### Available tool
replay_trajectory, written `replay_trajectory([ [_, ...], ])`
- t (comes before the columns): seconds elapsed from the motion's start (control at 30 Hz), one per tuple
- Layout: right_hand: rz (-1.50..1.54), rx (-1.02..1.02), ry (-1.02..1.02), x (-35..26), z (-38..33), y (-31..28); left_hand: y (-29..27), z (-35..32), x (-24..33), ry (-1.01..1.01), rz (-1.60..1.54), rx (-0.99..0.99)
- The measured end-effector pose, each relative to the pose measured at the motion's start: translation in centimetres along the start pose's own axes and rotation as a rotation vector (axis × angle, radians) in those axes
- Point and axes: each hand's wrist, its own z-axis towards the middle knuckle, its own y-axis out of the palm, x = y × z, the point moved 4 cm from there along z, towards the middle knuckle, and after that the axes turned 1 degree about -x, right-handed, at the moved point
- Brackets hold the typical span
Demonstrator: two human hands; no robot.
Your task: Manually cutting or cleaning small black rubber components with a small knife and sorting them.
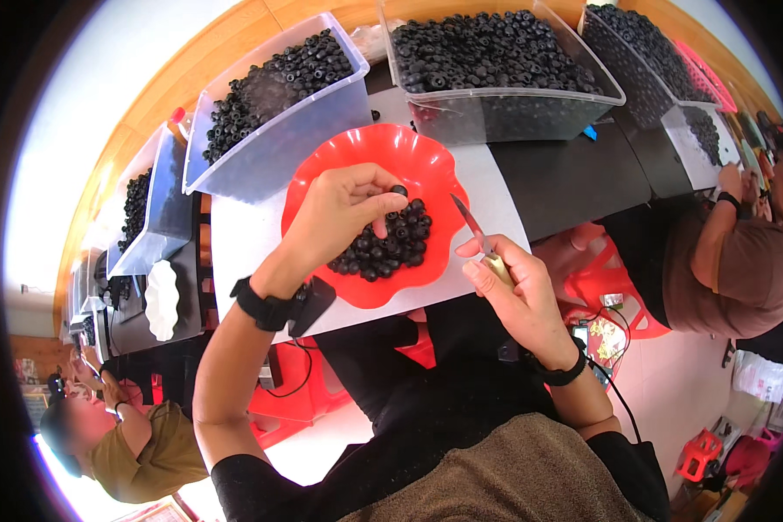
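Head view: one dark round piece (398, 190) is pinched in the closed fingertip grip of the left hand (348, 198), over the red bowl (374, 143), probably so that anything falling is caught. By the right hand (529, 303), firmly closed, the knife (481, 242) is held pointing far and left, perhaps for being ready.

No legible text, numbers or signs; faint marks on white bag (757, 376), too small to read.
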Motion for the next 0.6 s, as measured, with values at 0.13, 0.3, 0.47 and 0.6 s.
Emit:
replay_trajectory([
  [0.13, -0.029, -0.005, -0.094, -1.5, 0.4, 0.8, 1.0, -3.0, 1.0, -0.047, -0.129, 0.005],
  [0.3, -0.108, -0.213, -0.274, -3.9, 1.5, 2.3, 3.0, -6.1, 0.9, 0.015, -0.426, -0.098],
  [0.47, -0.142, -0.269, -0.497, -4.6, 2.0, 3.5, 3.7, -7.4, -0.4, -0.023, -0.535, -0.031],
  [0.6, -0.149, -0.213, -0.490, -4.3, 1.7, 4.3, 5.1, -8.4, -1.4, -0.016, -0.966, -0.023],
])
